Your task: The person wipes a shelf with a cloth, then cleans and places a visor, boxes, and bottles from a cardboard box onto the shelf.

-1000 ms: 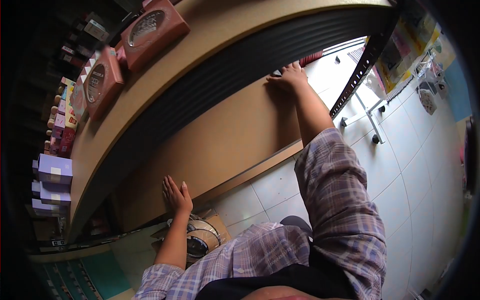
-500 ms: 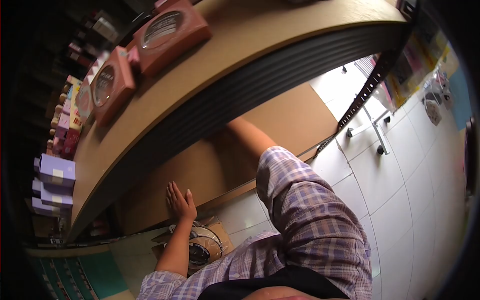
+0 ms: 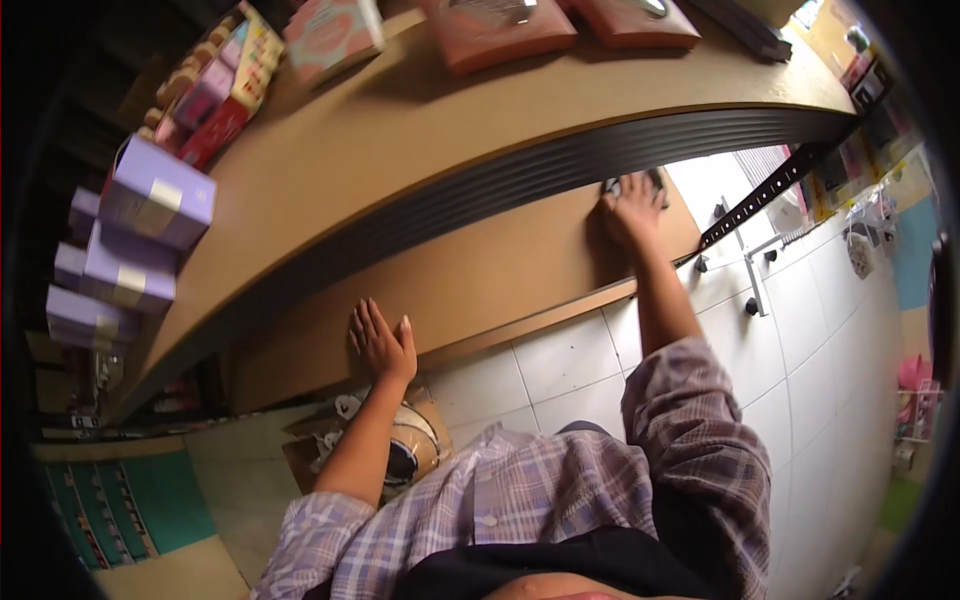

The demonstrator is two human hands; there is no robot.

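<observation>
So my right grip (image 3: 635, 210) is lying spread over a dark rag (image 3: 612, 186) with pale patches, fingers stretching out rather than curling round it. The rag is sitting near the far right end of the lower shelf (image 3: 480, 270). My left grip (image 3: 385, 345) is resting flat and holding nothing I can see, over the shelf's near edge toward the left, fingers pointing away from me, same as a moment ago.

What's just changed: half a second back my right arm was reaching in under the upper shelf (image 3: 400, 150) with the grip hidden. Now it's showing again out right, so I'm figuring the rag is working that end rather than deeper in.

Direction-wise, the lower shelf is running lengthwise from near left to far right. The rag is bunching under my palm, so I'm not making out any long axis on it.

Further out, lavender boxes (image 3: 158, 190) are standing at the left of the upper shelf and coral boxes (image 3: 500, 40) are sitting along its far side. White floor tiles (image 3: 565, 360) are showing below, and a black slotted upright (image 3: 755, 205) is slanting past the right end.
</observation>
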